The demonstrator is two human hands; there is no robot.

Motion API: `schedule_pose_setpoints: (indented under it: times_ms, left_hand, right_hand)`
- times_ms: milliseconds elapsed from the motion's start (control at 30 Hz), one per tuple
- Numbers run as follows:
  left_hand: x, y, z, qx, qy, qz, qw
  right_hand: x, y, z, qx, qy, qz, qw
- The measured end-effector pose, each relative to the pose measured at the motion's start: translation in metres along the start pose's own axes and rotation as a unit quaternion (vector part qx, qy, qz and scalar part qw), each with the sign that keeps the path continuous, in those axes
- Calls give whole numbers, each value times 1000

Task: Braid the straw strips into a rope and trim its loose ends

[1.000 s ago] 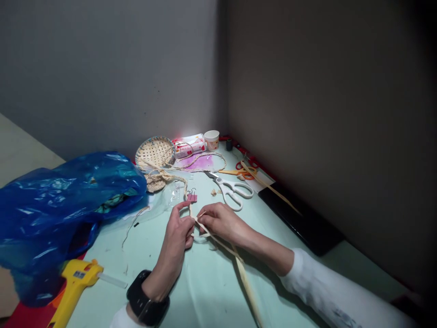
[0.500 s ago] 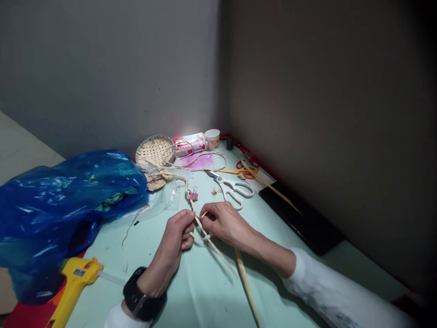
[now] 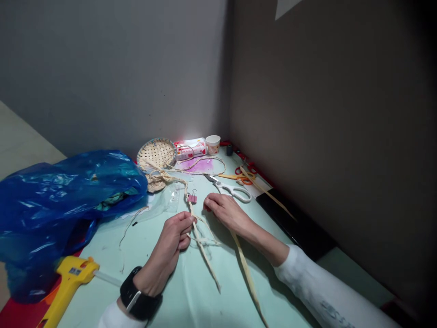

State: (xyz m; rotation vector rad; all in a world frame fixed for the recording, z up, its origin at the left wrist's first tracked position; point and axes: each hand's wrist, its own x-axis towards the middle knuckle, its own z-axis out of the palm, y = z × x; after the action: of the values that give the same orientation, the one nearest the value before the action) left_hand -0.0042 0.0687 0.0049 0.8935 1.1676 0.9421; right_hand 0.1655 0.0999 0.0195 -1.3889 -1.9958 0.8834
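My left hand pinches a braid of pale straw strips between thumb and fingers, just below a pink binder clip clamped on the braid. Loose strip ends trail toward me across the mint table cover. My right hand lies a little to the right, off the braid, its fingers curled down on the table. A small red bit shows at its fingertips, but I cannot make out what it is. White scissors lie just beyond that hand. A black watch sits on my left wrist.
A blue plastic bag bulges at the left, with a yellow glue gun before it. At the back are a woven basket, a packet, a cup and orange scissors. A black slab lies along the right wall.
My right hand has let go of the strips and moved up and away toward the white scissors. The loose strip ends now lie slack. My left hand keeps its pinch.
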Motion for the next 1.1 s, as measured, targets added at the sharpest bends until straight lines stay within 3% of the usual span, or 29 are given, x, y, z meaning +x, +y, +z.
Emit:
schedule_pose_setpoints:
  times_ms: [200,333,467,867,1100]
  left_hand:
    - [-1,1,-1,-15,-13,0,1000]
    - [-1,0,0,-8,-8,5,1000]
    - [0,-1,2,11,3,10,1000]
    - [2,-2,7,68,52,28,996]
    - [1,-2,8,80,60,35,994]
  right_hand:
    - [0,-4,17,-10,4,-26,1000]
    - [-1,-6,22,-5,32,11,999]
    - [3,-3,20,4,37,29,999]
    - [-4,-7,19,3,2,-22,1000]
    - [-7,-8,14,10,-24,-16,1000]
